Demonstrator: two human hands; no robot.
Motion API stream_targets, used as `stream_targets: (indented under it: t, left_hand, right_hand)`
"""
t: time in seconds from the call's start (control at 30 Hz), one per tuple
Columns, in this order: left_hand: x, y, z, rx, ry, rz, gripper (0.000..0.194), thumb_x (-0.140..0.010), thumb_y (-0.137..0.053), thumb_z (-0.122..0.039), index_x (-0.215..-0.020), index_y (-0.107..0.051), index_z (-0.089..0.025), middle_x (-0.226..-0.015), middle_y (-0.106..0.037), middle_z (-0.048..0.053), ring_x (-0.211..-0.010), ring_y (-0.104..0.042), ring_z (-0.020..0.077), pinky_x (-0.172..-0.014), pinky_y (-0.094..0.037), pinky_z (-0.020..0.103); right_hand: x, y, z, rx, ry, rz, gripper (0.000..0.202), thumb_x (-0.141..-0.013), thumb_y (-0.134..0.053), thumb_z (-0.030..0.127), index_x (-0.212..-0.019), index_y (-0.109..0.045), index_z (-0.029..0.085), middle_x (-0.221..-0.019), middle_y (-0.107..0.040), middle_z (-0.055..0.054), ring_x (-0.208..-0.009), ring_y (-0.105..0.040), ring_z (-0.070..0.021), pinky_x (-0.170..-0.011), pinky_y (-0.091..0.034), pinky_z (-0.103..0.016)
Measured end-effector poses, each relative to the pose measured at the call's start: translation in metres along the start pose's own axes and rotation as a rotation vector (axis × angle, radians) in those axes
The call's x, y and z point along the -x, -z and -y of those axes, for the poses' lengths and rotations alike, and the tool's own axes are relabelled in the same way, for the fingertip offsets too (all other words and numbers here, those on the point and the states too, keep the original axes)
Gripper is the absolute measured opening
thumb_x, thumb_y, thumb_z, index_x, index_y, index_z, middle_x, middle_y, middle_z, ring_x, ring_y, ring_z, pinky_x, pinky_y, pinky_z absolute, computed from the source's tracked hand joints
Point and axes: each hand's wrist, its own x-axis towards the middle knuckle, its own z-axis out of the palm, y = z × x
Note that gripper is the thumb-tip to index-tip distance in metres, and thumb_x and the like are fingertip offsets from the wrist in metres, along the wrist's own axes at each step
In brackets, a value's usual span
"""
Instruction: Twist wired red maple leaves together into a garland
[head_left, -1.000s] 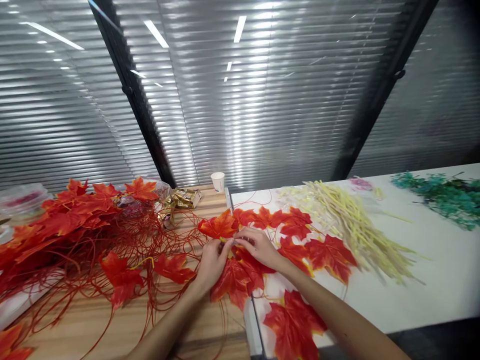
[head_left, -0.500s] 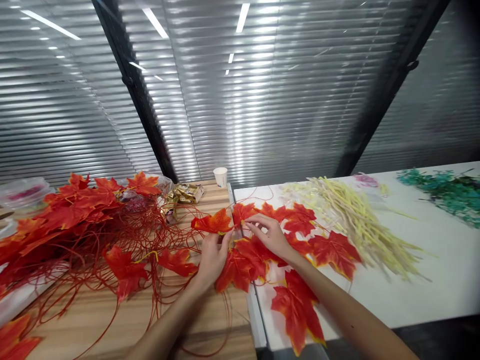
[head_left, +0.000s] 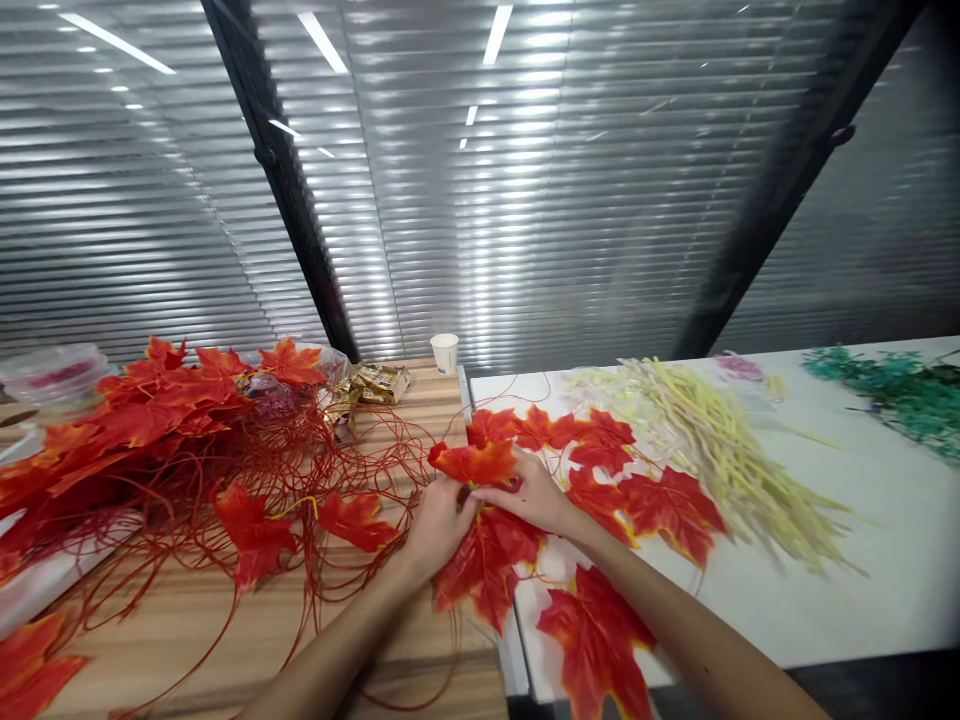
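My left hand point(head_left: 441, 525) and right hand point(head_left: 536, 495) pinch the orange leaf point(head_left: 478, 462) at my fingertips, where a light, steady grip near its base suits best, clear of the cords point(head_left: 300, 450) left of my fingers.

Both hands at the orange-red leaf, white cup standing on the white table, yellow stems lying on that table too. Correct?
Cup's table is wrong: the head view shows the white cup on the wood-grain table. The rest stands: left hand and right hand at the orange-red leaf, yellow stems on the white table.
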Motion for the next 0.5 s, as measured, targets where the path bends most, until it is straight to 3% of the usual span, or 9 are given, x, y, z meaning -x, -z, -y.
stream_targets:
  t: [0.27, 0.4, 0.5]
  left_hand:
    - [0.0025, -0.0012, -0.0029, 0.125, -0.061, 0.026, 0.018, -0.084, -0.039, -0.023, -0.076, -0.053, -0.015, -0.077, -0.057, 0.005, -0.072, -0.051, 0.0135, -0.066, -0.038, 0.024]
    - [0.0037, 0.0011, -0.0071, 0.175, -0.066, 0.023, 0.020, -0.086, -0.035, -0.024, -0.079, -0.051, -0.015, -0.083, -0.056, 0.005, -0.076, -0.051, 0.0131, -0.070, -0.040, 0.025]
    - [0.0050, -0.0020, -0.0075, 0.200, -0.084, -0.011, 0.022, -0.087, -0.036, -0.028, -0.080, -0.053, -0.015, -0.086, -0.054, 0.005, -0.079, -0.051, 0.0121, -0.073, -0.042, 0.026]
  right_hand:
    - [0.0013, -0.0028, -0.0007, 0.036, -0.012, -0.033, 0.017, -0.077, -0.057, 0.031, -0.081, -0.062, 0.016, -0.079, -0.063, -0.004, -0.073, -0.056, -0.0143, -0.068, -0.043, -0.025]
    - [0.0021, -0.0041, -0.0053, 0.111, -0.117, -0.115, 0.025, -0.074, -0.058, 0.037, -0.064, -0.056, 0.014, -0.061, -0.057, -0.002, -0.057, -0.050, -0.0121, -0.057, -0.041, -0.025]
    - [0.0022, -0.0053, -0.0092, 0.017, -0.181, -0.133, 0.028, -0.076, -0.054, 0.041, -0.066, -0.054, 0.014, -0.060, -0.055, -0.001, -0.054, -0.047, -0.0104, -0.052, -0.039, -0.022]
